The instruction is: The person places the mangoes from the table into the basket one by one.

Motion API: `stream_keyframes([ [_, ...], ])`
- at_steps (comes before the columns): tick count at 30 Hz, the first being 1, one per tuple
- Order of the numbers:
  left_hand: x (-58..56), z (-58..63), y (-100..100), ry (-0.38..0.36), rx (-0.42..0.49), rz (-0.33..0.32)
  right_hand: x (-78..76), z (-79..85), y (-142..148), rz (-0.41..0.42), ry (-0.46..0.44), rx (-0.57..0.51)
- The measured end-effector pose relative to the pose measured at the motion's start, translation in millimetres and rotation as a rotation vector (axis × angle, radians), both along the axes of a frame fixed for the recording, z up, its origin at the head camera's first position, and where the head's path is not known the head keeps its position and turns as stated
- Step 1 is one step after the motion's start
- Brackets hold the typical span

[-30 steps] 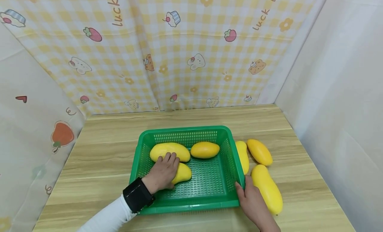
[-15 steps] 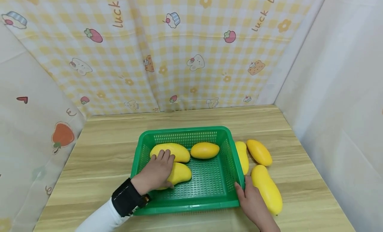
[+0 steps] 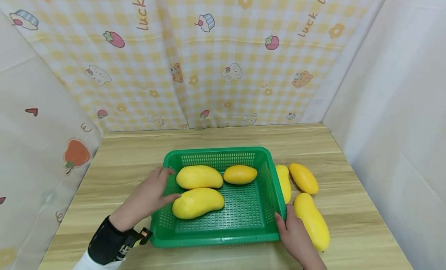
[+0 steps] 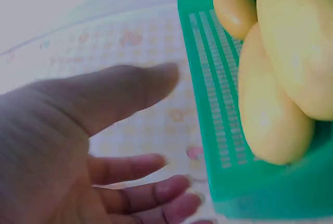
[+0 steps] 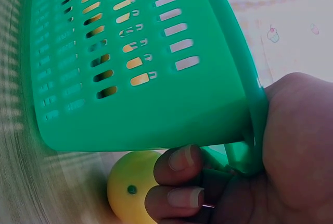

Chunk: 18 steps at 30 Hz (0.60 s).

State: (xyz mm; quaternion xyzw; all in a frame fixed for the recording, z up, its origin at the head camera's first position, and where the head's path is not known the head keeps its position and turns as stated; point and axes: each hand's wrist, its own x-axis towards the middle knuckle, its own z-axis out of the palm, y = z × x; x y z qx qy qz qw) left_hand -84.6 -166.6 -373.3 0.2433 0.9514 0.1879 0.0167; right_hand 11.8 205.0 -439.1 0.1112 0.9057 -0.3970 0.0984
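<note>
A green plastic basket point(image 3: 240, 212) holds two large yellow mangoes point(image 3: 198, 203) lying one behind the other on its left side. A smaller orange-yellow mango point(image 3: 240, 174) lies at the back right inside it. My left hand point(image 3: 150, 198) is over the basket's left rim, thumb and fingers spread with nothing between them; its thumb tip overlaps the front mango in the head view. With my right hand point(image 3: 296, 237) I grip the rim at the front right corner. The right wrist view shows curled fingers point(image 5: 179, 203) under that rim.
Right of the basket, several mangoes lie on the wood-grain table point(image 3: 352, 208): a large yellow one point(image 3: 311, 221), an orange-yellow one point(image 3: 304, 178) and one partly hidden by the basket wall point(image 3: 283, 183). A checked curtain point(image 3: 209, 88) hangs at the back, with pale cloth on both sides.
My left hand has let go of the front mango and moved left to the basket's rim, leaving the mango in the basket. The right hand keeps its hold on the corner.
</note>
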Motion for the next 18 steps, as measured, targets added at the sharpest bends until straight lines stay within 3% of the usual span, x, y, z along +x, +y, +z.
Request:
stream_keyframes([
  [4, -1.2, -4.8, -14.2, -0.064, 0.118, 0.096, 0.0, 0.1, 0.1, -0.001, -0.008, -0.008],
  [10, 1.7, -20.8, -32.8, -0.174, 0.214, 0.201, 0.0, 0.2, 0.1, 0.008, 0.001, -0.01],
  [18, 12.6, -51.9, -41.0, -0.21, 0.275, 0.333, 0.2, 0.5, 0.6, 0.003, -0.007, -0.011],
])
